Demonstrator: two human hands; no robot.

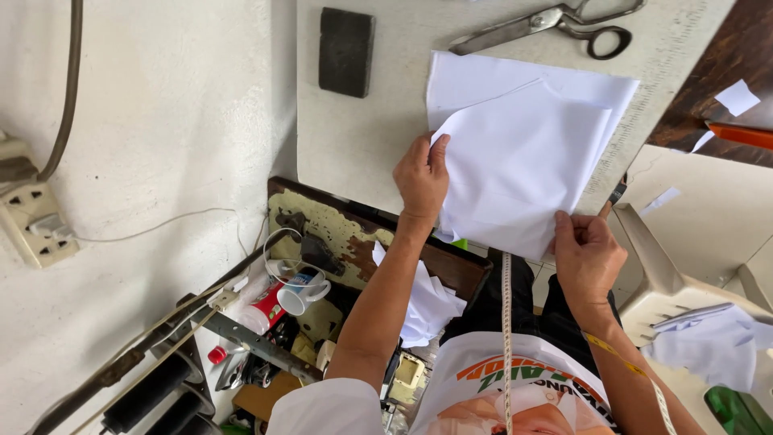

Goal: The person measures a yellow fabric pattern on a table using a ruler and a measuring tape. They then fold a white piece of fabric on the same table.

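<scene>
At the far left we see a wall socket (31, 225) on the rough white wall, with a thin cable running off it. Lower down, a white cup (302, 292) sits among tools and clutter beside a worn, paint-chipped board (346, 234). Above that lies a pale worktable (362, 137), and on it a dark rectangular block (346, 51).

Our left hand (421, 179) rests at the left edge of the white fabric (523, 153), fingers curled around that edge with the thumb on top, pinching it. The fabric is a folded stack spread on the worktable, its lower corner hanging over the near edge toward our lap. Metal scissors (555, 26) lie just beyond the fabric, near the top of the worktable, apart from both hands.

A measuring tape (506, 322) hangs down over our chest. Our right hand (586, 256) grips the fabric's lower right corner, fingers closed over it. Further right stands a pale plastic chair (676, 282) with more white cloth (708, 342) on it.
</scene>
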